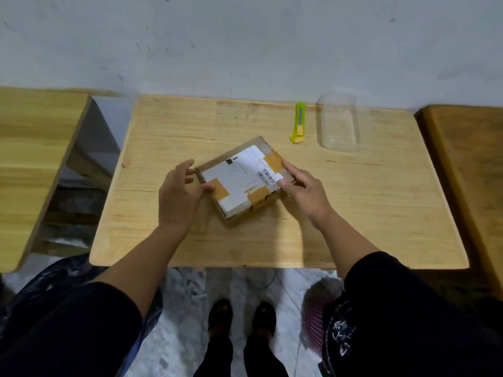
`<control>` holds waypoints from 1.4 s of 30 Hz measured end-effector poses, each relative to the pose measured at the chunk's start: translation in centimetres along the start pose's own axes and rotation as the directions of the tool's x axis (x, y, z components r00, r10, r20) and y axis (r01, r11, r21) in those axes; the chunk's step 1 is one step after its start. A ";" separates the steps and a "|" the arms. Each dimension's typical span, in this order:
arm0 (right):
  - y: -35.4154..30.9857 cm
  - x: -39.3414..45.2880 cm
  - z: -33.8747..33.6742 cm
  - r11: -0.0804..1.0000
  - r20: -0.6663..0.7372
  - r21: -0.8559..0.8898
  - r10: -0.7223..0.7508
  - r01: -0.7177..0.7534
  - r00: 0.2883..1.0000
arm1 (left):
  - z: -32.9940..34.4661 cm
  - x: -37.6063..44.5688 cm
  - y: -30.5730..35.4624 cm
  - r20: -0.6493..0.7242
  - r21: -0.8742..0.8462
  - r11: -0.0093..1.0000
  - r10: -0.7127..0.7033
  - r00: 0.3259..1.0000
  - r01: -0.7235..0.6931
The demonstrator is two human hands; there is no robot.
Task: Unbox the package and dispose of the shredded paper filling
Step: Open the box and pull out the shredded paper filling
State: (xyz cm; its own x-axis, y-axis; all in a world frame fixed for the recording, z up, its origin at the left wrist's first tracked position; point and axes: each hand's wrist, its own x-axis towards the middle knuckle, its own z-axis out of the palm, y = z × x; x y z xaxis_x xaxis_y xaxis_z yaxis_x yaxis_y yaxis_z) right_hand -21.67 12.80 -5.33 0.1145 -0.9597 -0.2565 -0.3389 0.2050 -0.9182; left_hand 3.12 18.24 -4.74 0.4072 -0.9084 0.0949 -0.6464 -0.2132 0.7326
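A flat cardboard package (241, 183) with a white shipping label and brown tape strips lies closed and turned at an angle in the middle of the wooden table (353, 213). My left hand (179, 197) holds its left side, thumb on the tape at the near-left corner and fingers curled by the far-left corner. My right hand (302, 191) holds its right side, with the thumb on the label near the barcode and the index finger along the taped edge. No shredded paper is visible.
A green utility knife (298, 123) and a clear plastic container (340, 123) lie at the table's back right. Other wooden tables stand to the left (32, 159) and right (468, 172). A dark bag (54, 273) and a pink basket (313, 330) sit on the floor by my feet.
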 end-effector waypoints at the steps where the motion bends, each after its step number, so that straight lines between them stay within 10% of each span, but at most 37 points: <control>1: 0.2 -0.8 0.2 1.000 -0.013 -0.007 -0.008 0.008 1.000 | 0.2 -0.1 0.4 -0.004 -0.042 0.997 -0.065 0.998 0.065; 5: 0.6 -4.1 1.0 0.999 -0.085 -0.016 -0.035 0.033 0.996 | 1.0 -2.2 1.1 0.131 -0.266 0.941 -0.182 0.975 0.211; 12: 0.6 -6.2 2.4 0.999 -0.208 -0.006 -0.052 0.052 0.977 | 1.3 -3.0 -0.3 0.342 -0.157 0.982 -0.049 0.938 0.108; 28: -7.3 -3.2 0.5 0.968 -0.233 -0.021 -0.249 0.251 0.940 | 0.0 -1.9 0.0 0.411 -0.208 0.973 -0.002 0.912 0.095; 42: -10.7 5.7 -0.5 0.989 -0.103 0.004 -0.148 0.149 0.984 | -0.1 -1.7 -0.2 0.383 -0.158 0.987 0.050 0.922 0.012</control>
State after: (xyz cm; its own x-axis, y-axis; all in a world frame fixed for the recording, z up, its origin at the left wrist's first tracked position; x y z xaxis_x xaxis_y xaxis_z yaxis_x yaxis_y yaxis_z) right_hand -17.81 5.01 3.14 0.0660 -0.9942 -0.0855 -0.3141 0.0606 -0.9475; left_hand 2.63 19.91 -5.01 0.0961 -0.9863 -0.1340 -0.5310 -0.1646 0.8312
